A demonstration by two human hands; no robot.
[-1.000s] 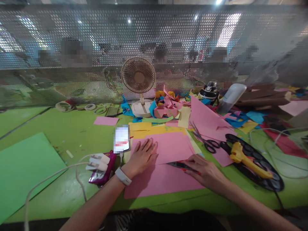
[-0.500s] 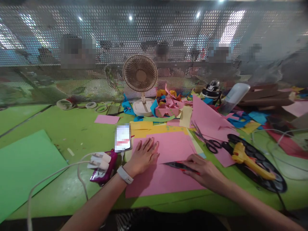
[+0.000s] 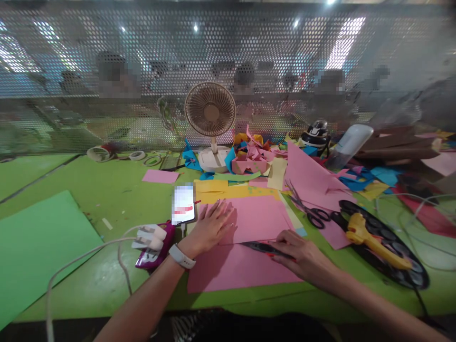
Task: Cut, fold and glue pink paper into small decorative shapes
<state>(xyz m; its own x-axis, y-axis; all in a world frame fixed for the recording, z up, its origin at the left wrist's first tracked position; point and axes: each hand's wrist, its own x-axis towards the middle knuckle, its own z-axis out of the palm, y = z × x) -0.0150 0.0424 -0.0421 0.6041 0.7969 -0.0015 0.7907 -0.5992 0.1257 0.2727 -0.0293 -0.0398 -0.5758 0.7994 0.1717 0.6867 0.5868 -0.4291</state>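
Note:
A pink paper sheet (image 3: 245,275) lies flat in front of me over yellow and pale sheets. My left hand (image 3: 212,228) rests palm down on its left part, fingers stretched out. In my right hand (image 3: 295,249) is a pair of scissors (image 3: 261,247) with dark blades and black-and-red handles. The blades lie low over the paper, pointing left towards my left hand; the fingers hide part of the handles. A thin line crosses the paper from the tips towards the left hand.
Left of the paper are a phone (image 3: 183,204) and a purple power strip (image 3: 155,247) with white plugs. Black scissors (image 3: 315,217) and a yellow glue gun (image 3: 377,242) on a black tray lie right. Behind stand a fan (image 3: 211,111) and heaped paper scraps (image 3: 251,152).
My left hand has shifted slightly up and left on the paper. More of the thin line left of the scissors' tips shows now. The scissors stay nearly in place.

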